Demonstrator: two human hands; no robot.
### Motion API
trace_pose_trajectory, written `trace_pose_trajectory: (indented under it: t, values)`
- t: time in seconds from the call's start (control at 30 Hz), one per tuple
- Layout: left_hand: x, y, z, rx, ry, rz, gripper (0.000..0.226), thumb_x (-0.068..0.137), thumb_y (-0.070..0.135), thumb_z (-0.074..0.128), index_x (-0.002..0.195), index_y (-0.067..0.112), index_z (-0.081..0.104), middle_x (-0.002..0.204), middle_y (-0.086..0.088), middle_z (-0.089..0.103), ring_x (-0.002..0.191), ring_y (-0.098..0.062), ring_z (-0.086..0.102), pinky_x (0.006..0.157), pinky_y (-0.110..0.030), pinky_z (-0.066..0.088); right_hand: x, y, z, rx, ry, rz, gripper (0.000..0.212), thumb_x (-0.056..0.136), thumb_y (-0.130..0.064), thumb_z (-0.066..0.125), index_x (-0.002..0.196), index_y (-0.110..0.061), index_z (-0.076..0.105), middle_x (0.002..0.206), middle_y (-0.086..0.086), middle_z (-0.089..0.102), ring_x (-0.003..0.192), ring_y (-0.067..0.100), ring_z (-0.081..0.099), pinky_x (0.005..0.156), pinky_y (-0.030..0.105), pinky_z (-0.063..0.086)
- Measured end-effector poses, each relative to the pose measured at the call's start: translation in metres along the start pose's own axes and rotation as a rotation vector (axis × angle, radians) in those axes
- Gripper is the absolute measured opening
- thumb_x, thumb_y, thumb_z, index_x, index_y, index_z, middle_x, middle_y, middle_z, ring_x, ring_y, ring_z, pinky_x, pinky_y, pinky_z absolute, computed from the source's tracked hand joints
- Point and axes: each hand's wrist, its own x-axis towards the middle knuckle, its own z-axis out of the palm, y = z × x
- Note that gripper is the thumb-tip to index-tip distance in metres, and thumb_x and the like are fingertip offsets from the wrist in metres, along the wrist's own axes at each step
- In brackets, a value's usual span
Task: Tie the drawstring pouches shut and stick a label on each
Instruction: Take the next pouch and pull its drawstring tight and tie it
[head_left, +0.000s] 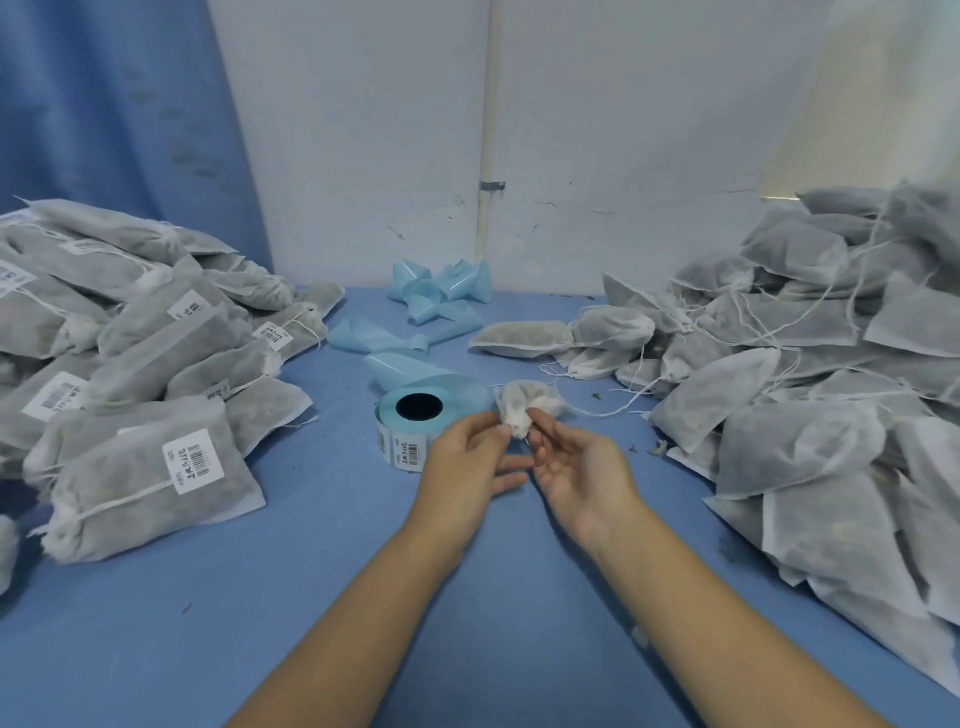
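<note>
One pouch (530, 402) is in work at mid-table, held off the blue table (311, 597). Its gathered neck points near, towards the hands; its long axis runs away to the far side, and its drawstring (608, 414) trails right. The left hand (472, 457) pinches the neck from the left, and the right hand (576, 467), palm up, pinches it from the right, so both are equally near. One label roll (415, 415) stands just left of the pouch, nearer the left hand. There are two piles: the labelled pile (135, 374) at left and the unlabelled pile (810, 395) at right. Neither could be counted exactly.
</note>
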Motion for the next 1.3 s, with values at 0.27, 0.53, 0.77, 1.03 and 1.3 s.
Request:
trace_pose_trajectory:
  t: [0.27,0.53,0.77,1.03,1.3]
  values:
    - [-0.004,-0.013,-0.003,0.053,0.159,0.043,0.009,0.090,0.013,0.063,0.098,0.008,0.063,0.067,0.000,0.068,0.058,-0.007,0.060,0.053,-0.016,0.048,-0.014,0.018,0.003,-0.263,-0.032,-0.229,0.024,0.092,-0.001,0.046,0.094,-0.002,0.070,0.082,0.009,0.067,0.058,0.011,0.058,0.060,0.022,0.047]
    - [-0.001,-0.015,-0.009,-0.022,0.262,0.082,0.011,0.090,0.020,0.063,0.087,0.012,0.070,0.059,0.004,0.056,0.049,-0.006,0.046,0.048,-0.015,0.038,-0.018,0.023,0.004,-0.550,0.027,-0.379,0.030,0.092,-0.004,0.043,0.083,-0.009,0.070,0.065,0.001,0.061,0.046,0.010,0.044,0.045,0.018,0.037]
    - [-0.002,-0.009,-0.010,-0.214,0.178,0.030,0.010,0.092,0.017,0.060,0.089,0.010,0.068,0.072,0.000,0.070,0.052,-0.008,0.063,0.047,-0.016,0.043,-0.019,0.017,-0.008,-1.379,0.118,-0.664,0.024,0.083,-0.023,0.048,0.065,-0.018,0.063,0.047,-0.006,0.049,0.055,0.016,0.046,0.058,0.030,0.030]
    - [-0.001,-0.010,-0.012,-0.212,0.135,0.013,0.013,0.092,0.018,0.059,0.091,0.008,0.068,0.077,-0.004,0.073,0.050,-0.008,0.057,0.053,-0.019,0.044,-0.014,0.019,-0.009,-1.217,0.059,-0.789,0.022,0.077,-0.009,0.062,0.080,-0.031,0.058,0.070,-0.008,0.048,0.065,0.007,0.046,0.059,0.025,0.038]
    - [-0.001,-0.009,-0.010,-0.098,0.160,0.047,0.027,0.088,0.021,0.065,0.061,0.018,0.067,0.053,0.002,0.053,0.045,-0.006,0.041,0.046,-0.016,0.035,-0.009,0.020,-0.015,-1.243,-0.025,-0.907,0.008,0.082,-0.017,0.072,0.086,-0.023,0.070,0.088,-0.011,0.059,0.077,-0.005,0.052,0.066,0.008,0.037]
